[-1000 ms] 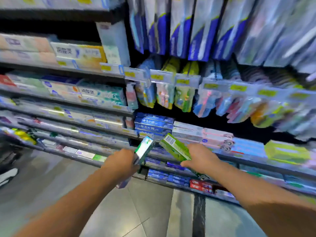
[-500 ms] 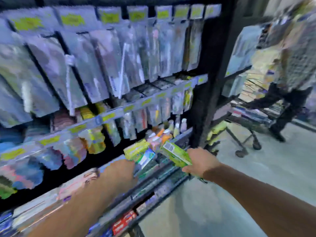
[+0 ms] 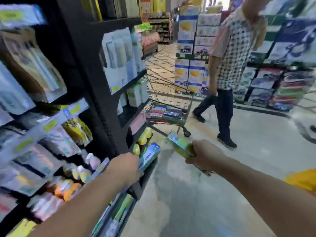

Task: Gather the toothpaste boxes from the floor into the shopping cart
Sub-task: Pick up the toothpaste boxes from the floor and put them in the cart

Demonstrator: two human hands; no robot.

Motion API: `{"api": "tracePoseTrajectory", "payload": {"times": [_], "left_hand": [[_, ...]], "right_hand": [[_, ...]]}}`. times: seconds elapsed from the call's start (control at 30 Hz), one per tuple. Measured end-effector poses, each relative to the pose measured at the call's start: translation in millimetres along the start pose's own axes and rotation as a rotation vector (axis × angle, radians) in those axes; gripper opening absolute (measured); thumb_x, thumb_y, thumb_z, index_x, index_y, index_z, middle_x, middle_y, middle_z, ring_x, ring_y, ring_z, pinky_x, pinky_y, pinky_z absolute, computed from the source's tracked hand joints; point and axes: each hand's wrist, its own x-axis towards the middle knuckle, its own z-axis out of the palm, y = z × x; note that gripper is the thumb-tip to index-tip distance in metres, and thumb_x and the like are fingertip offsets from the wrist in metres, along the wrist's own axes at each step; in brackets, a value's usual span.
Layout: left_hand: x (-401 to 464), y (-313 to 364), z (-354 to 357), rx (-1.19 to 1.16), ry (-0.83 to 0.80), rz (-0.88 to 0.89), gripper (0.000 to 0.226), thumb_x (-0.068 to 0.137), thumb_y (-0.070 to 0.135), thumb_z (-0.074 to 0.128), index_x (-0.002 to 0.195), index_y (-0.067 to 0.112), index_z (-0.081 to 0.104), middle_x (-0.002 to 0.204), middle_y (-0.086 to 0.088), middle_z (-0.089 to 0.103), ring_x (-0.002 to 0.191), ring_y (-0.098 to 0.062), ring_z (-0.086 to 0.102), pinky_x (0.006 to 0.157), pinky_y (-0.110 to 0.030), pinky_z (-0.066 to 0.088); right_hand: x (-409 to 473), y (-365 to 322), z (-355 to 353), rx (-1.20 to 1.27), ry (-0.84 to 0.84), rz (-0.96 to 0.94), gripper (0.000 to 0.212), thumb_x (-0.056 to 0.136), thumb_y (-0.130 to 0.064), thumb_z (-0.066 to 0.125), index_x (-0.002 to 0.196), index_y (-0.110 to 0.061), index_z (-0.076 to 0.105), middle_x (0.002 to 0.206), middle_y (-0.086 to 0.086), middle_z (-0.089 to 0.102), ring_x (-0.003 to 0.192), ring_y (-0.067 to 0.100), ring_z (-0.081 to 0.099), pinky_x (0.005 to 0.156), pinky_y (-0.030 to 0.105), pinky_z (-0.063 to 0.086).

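Observation:
My left hand (image 3: 127, 166) grips a white and blue-green toothpaste box (image 3: 149, 155), held out low beside the shelf end. A green toothpaste box (image 3: 179, 145) sticks up and to the left out of my right hand (image 3: 204, 156), which is closed around it. The wire shopping cart (image 3: 168, 98) stands ahead beyond the shelf end, roughly a metre past both hands. Several red and blue boxes (image 3: 165, 112) lie flat in its basket. Both arms reach forward toward the cart.
A black shelf unit (image 3: 95, 82) full of toothbrush packs and bottles fills the left side. A person in a checked shirt (image 3: 234, 53) walks past just right of the cart. Stacked product cartons (image 3: 189, 48) stand behind it. Pale tiled floor (image 3: 196, 194) lies between me and the cart.
My view has swung right along the shelves until the cart and the walking person came into sight. Both hands still hold their boxes in front of me.

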Motion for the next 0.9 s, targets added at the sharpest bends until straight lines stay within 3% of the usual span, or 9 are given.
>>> {"api": "tracePoseTrajectory", "payload": {"times": [0.13, 0.27, 0.4, 0.5, 0.67, 0.83, 0.9], "left_hand": [[86.9, 17.7, -13.4, 0.041, -0.009, 0.083, 0.041, 0.089, 0.049, 0.057, 0.111, 0.015, 0.058, 0.116, -0.008, 0.061, 0.107, -0.030, 0.059, 0.083, -0.036, 0.048], [178.5, 24.1, -38.4, 0.045, -0.021, 0.149, 0.032, 0.091, 0.043, 0.056, 0.108, 0.016, 0.058, 0.112, -0.008, 0.059, 0.104, -0.029, 0.060, 0.081, -0.034, 0.047], [266.1, 32.2, -74.5, 0.025, -0.031, 0.208, 0.023, 0.088, 0.038, 0.059, 0.094, 0.017, 0.058, 0.094, -0.004, 0.058, 0.095, -0.027, 0.063, 0.067, -0.029, 0.041], [329.3, 44.1, -103.3, 0.054, -0.001, 0.263, 0.021, 0.088, 0.039, 0.060, 0.090, 0.018, 0.054, 0.094, -0.005, 0.059, 0.088, -0.027, 0.059, 0.069, -0.030, 0.043], [429.0, 79.8, -133.2, 0.114, -0.006, 0.331, 0.029, 0.089, 0.043, 0.062, 0.091, 0.015, 0.054, 0.086, -0.003, 0.052, 0.083, -0.026, 0.056, 0.070, -0.034, 0.047], [525.8, 117.9, -145.2, 0.056, -0.008, 0.267, 0.041, 0.086, 0.045, 0.062, 0.064, 0.018, 0.040, 0.065, 0.002, 0.045, 0.059, -0.019, 0.047, 0.058, -0.030, 0.042], [556.0, 131.6, -154.8, 0.038, -0.049, 0.227, 0.043, 0.088, 0.046, 0.060, 0.063, 0.018, 0.040, 0.062, 0.001, 0.045, 0.052, -0.015, 0.043, 0.056, -0.029, 0.042]], "right_hand": [[63.9, 37.3, 0.7, 0.029, 0.016, 0.090, 0.041, 0.078, -0.050, 0.073, 0.086, -0.020, 0.046, 0.076, -0.002, 0.046, 0.076, 0.021, 0.047, 0.061, 0.030, 0.033], [131.7, 58.4, -10.3, 0.036, 0.022, 0.161, 0.044, 0.076, -0.054, 0.073, 0.087, -0.022, 0.046, 0.083, -0.001, 0.048, 0.076, 0.022, 0.049, 0.060, 0.030, 0.037], [188.3, 81.4, -36.1, 0.036, 0.037, 0.223, 0.043, 0.077, -0.053, 0.073, 0.086, -0.021, 0.045, 0.083, -0.001, 0.050, 0.077, 0.023, 0.052, 0.058, 0.031, 0.035], [230.1, 107.6, -55.4, 0.067, 0.041, 0.271, 0.042, 0.078, -0.051, 0.073, 0.089, -0.019, 0.049, 0.088, 0.003, 0.060, 0.077, 0.023, 0.056, 0.060, 0.032, 0.041], [306.2, 164.5, -76.1, 0.064, 0.027, 0.319, 0.044, 0.079, -0.054, 0.072, 0.090, -0.018, 0.048, 0.086, 0.002, 0.058, 0.075, 0.022, 0.056, 0.062, 0.032, 0.046], [399.9, 238.2, -85.8, 0.049, 0.024, 0.302, 0.057, 0.071, -0.065, 0.071, 0.098, -0.019, 0.051, 0.083, -0.003, 0.051, 0.074, 0.019, 0.053, 0.058, 0.032, 0.042], [432.0, 262.3, -99.8, 0.047, 0.016, 0.284, 0.055, 0.072, -0.064, 0.071, 0.096, -0.020, 0.049, 0.086, -0.002, 0.052, 0.076, 0.020, 0.053, 0.057, 0.032, 0.040]]}}
